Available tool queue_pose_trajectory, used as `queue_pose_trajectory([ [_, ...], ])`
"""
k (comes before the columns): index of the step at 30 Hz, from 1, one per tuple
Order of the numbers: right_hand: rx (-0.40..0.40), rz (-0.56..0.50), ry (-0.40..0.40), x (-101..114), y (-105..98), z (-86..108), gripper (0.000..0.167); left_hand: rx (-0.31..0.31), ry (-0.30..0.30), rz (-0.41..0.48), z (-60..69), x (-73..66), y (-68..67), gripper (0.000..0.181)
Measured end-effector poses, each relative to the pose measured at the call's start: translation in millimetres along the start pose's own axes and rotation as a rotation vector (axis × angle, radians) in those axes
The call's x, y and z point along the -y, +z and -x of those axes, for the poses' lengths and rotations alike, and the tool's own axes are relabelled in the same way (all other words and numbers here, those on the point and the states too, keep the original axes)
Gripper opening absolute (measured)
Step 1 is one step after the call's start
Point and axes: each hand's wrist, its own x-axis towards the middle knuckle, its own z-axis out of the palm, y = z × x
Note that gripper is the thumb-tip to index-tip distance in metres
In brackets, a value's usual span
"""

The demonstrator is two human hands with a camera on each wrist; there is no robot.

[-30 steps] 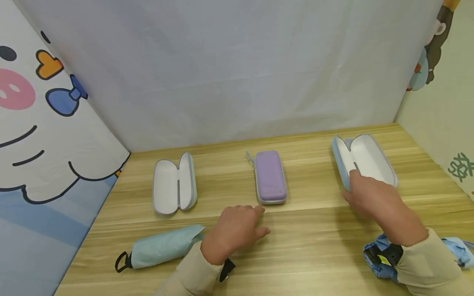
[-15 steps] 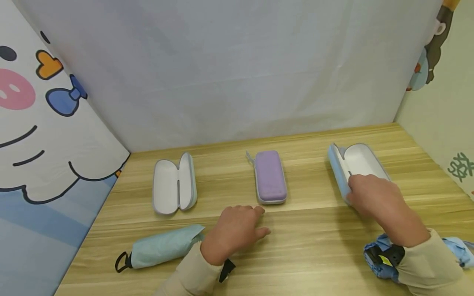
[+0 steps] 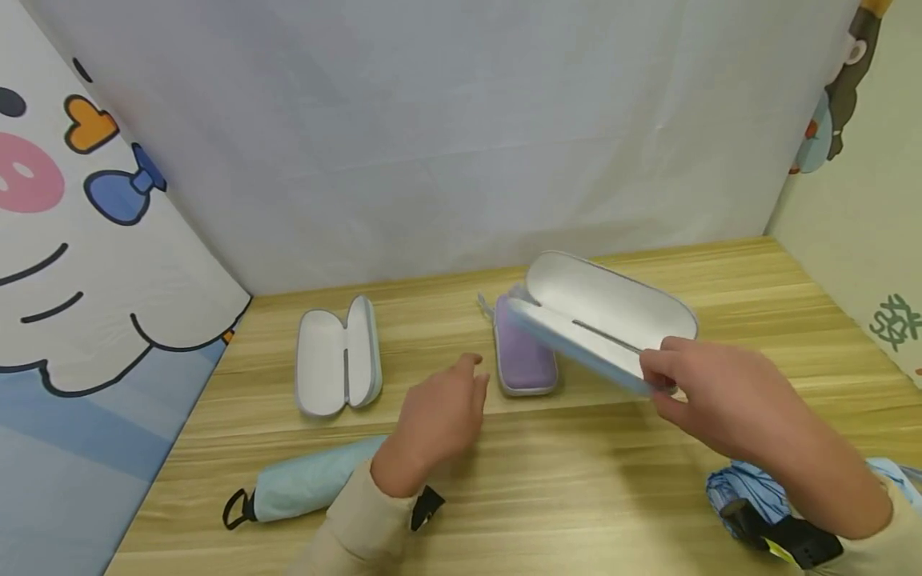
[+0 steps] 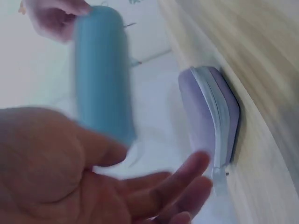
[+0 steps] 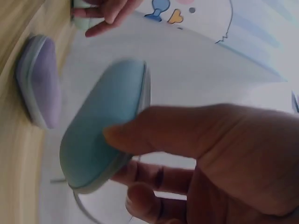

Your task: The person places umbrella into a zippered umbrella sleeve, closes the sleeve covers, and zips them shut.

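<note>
- Whereas half a second ago it stood at the table's right side, the pale-blue hard-shell case with a white lining (image 3: 608,304) is now raised above the table (image 3: 555,496), tilted, its lid open.
- It has swung toward the middle and, in the head view, overlaps the closed purple zippered case (image 3: 524,364).
- The right hand (image 3: 745,396) pinches its near end between thumb and fingers, and has come leftward with it.
- The left hand (image 3: 435,416) has shifted slightly left and turned; its fingers are extended, holding nothing, near the purple case.
- Unmoved are the open, white-lined, pale case (image 3: 320,364) at left, the folded pale-teal fabric umbrella (image 3: 310,480) and the crumpled blue fabric bundle (image 3: 752,490).
</note>
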Motion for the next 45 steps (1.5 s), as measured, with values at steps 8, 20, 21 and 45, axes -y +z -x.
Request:
queue_pose_trajectory([
  [8, 0.051, -0.124, -0.242, 15, 2, 7.9, 0.047, -0.008, -0.104, 0.376, -8.6, 17.9, -16.9, 0.049],
  [20, 0.125, -0.278, -0.445, 27, 29, 4.1, 0.05, 0.316, 0.088, 0.461, -8.0, 24.1, -26.1, 0.043],
  [21, 0.125, -0.27, -0.452, 28, 32, 3.8, 0.05, 0.34, 0.103, 0.454, -8.1, 24.7, -25.2, 0.042],
  [45, 0.34, -0.209, -0.221, 17, 37, -5.9, 0.031, 0.508, 0.183, 0.374, -7.3, 29.3, -11.2, 0.035],
])
